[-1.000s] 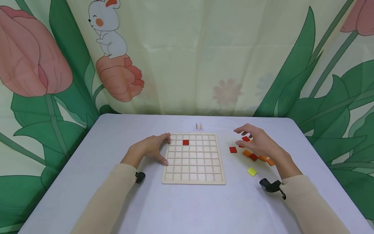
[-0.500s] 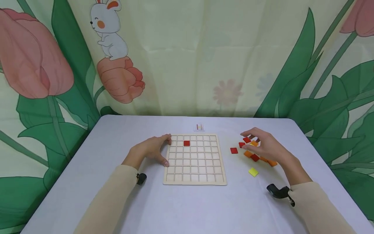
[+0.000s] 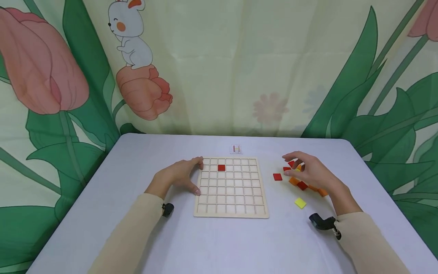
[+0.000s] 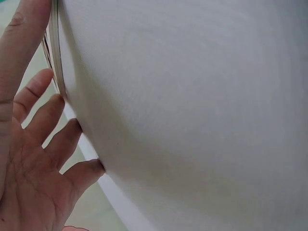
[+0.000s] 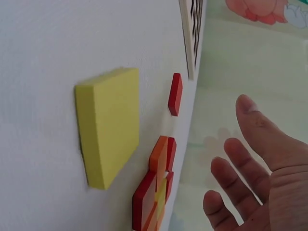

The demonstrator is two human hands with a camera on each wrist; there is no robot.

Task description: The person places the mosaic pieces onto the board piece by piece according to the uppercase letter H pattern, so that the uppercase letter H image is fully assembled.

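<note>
A pale wooden grid board (image 3: 231, 198) lies flat on the table, with one red square tile (image 3: 221, 168) in a cell of its second row from the back. My left hand (image 3: 176, 177) rests at the board's left edge, thumb and fingers spread and touching it; in the left wrist view, fingertips also meet the table. Above the loose tiles to the board's right hovers my right hand (image 3: 313, 171), fingers loosely bent, nothing between them. Under it lie several red and orange tiles (image 3: 293, 181), partly hidden. A single yellow tile (image 5: 108, 127) sits nearer me.
Behind the board lies a small printed card (image 3: 236, 149) with a coloured grid. One red tile (image 3: 277, 177) lies between the board and the pile. The table (image 3: 219, 243) has a white cover, and a patterned curtain (image 3: 212, 76) hangs behind it.
My right hand has drawn back rightward over the tile pile, then shifted only slightly. My left hand keeps its place on the board. The head view has shifted a little.
</note>
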